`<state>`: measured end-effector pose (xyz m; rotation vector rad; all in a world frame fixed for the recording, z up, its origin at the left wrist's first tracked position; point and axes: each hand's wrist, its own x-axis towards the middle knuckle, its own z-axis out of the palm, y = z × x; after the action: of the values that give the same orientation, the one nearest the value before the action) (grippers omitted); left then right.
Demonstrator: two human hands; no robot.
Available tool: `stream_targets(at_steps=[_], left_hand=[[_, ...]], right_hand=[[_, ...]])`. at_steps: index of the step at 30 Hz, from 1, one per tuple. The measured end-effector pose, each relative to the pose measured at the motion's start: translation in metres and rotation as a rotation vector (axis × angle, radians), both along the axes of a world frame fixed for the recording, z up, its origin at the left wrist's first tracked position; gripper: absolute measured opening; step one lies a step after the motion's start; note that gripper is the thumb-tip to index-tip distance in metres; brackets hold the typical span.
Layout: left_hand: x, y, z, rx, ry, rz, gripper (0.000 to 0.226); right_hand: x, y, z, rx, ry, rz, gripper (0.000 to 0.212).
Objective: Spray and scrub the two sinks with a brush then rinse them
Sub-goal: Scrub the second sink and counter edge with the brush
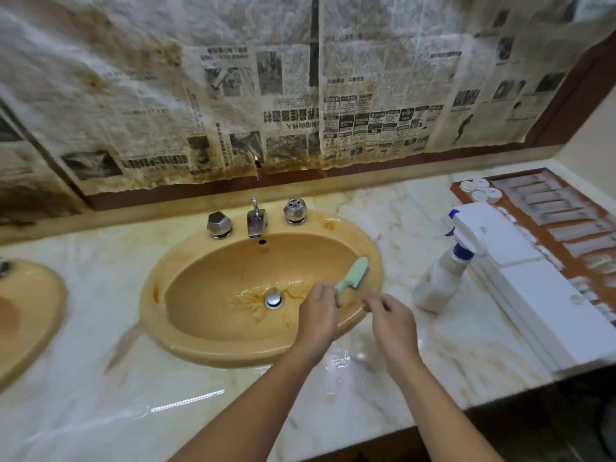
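Observation:
A tan oval sink (200, 341) with brown stains around its chrome drain (274, 300) is set in the marble counter. A pale green brush (351, 275) rests against the sink's right rim, and my left hand (318, 315) grips its handle. My right hand (391, 320) hovers just right of the handle with its fingers loosely curled; whether it touches the brush is unclear. A second tan sink (30, 315) shows partly at the left edge. A white spray bottle (443, 278) with a blue nozzle stands on the counter to the right.
A chrome faucet (256, 220) with two faceted knobs stands behind the sink. White boxes (533, 295) and a tray (460, 186) of packets and caps fill the right end. Stained newspaper covers the wall behind. The counter's front edge runs bottom right.

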<state>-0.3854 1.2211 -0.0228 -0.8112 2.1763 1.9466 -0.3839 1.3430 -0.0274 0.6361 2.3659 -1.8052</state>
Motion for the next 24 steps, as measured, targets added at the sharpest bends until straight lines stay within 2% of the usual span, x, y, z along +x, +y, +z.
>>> stream_targets(at_steps=[3,6,8,11,12,14,17,20,24], left_hand=[[0.016,-0.031,-0.002,-0.015,0.05,-0.007,0.018],[0.029,-0.063,-0.006,-0.082,0.138,-0.049,0.017],[0.037,-0.089,-0.013,-0.211,0.197,-0.115,0.014],[0.05,-0.14,-0.04,-0.528,0.281,-0.14,0.013],[0.056,-0.159,-0.05,-0.633,0.274,-0.088,0.018],[0.068,-0.194,-0.067,-0.803,0.222,0.067,0.043],[0.084,-0.238,-0.086,-0.858,0.064,0.319,0.071],[0.096,-0.258,-0.105,-0.828,-0.057,0.334,0.079],[0.101,-0.255,-0.116,-0.958,-0.088,0.248,0.089]], right_hand=[[-0.005,-0.046,0.014,-0.014,-0.109,0.204,0.034],[-0.007,-0.085,0.015,-0.036,-0.132,0.261,0.033],[-0.01,-0.105,0.013,-0.028,-0.152,0.299,0.027],[-0.026,-0.124,-0.001,0.048,-0.214,0.39,0.025],[-0.032,-0.127,-0.005,0.113,-0.245,0.456,0.024],[-0.047,-0.131,-0.015,0.295,-0.278,0.643,0.026],[-0.07,-0.136,-0.03,0.603,-0.287,0.927,0.029],[-0.092,-0.146,-0.047,0.798,-0.386,1.1,0.035],[-0.113,-0.162,-0.078,0.808,-0.532,1.295,0.045]])
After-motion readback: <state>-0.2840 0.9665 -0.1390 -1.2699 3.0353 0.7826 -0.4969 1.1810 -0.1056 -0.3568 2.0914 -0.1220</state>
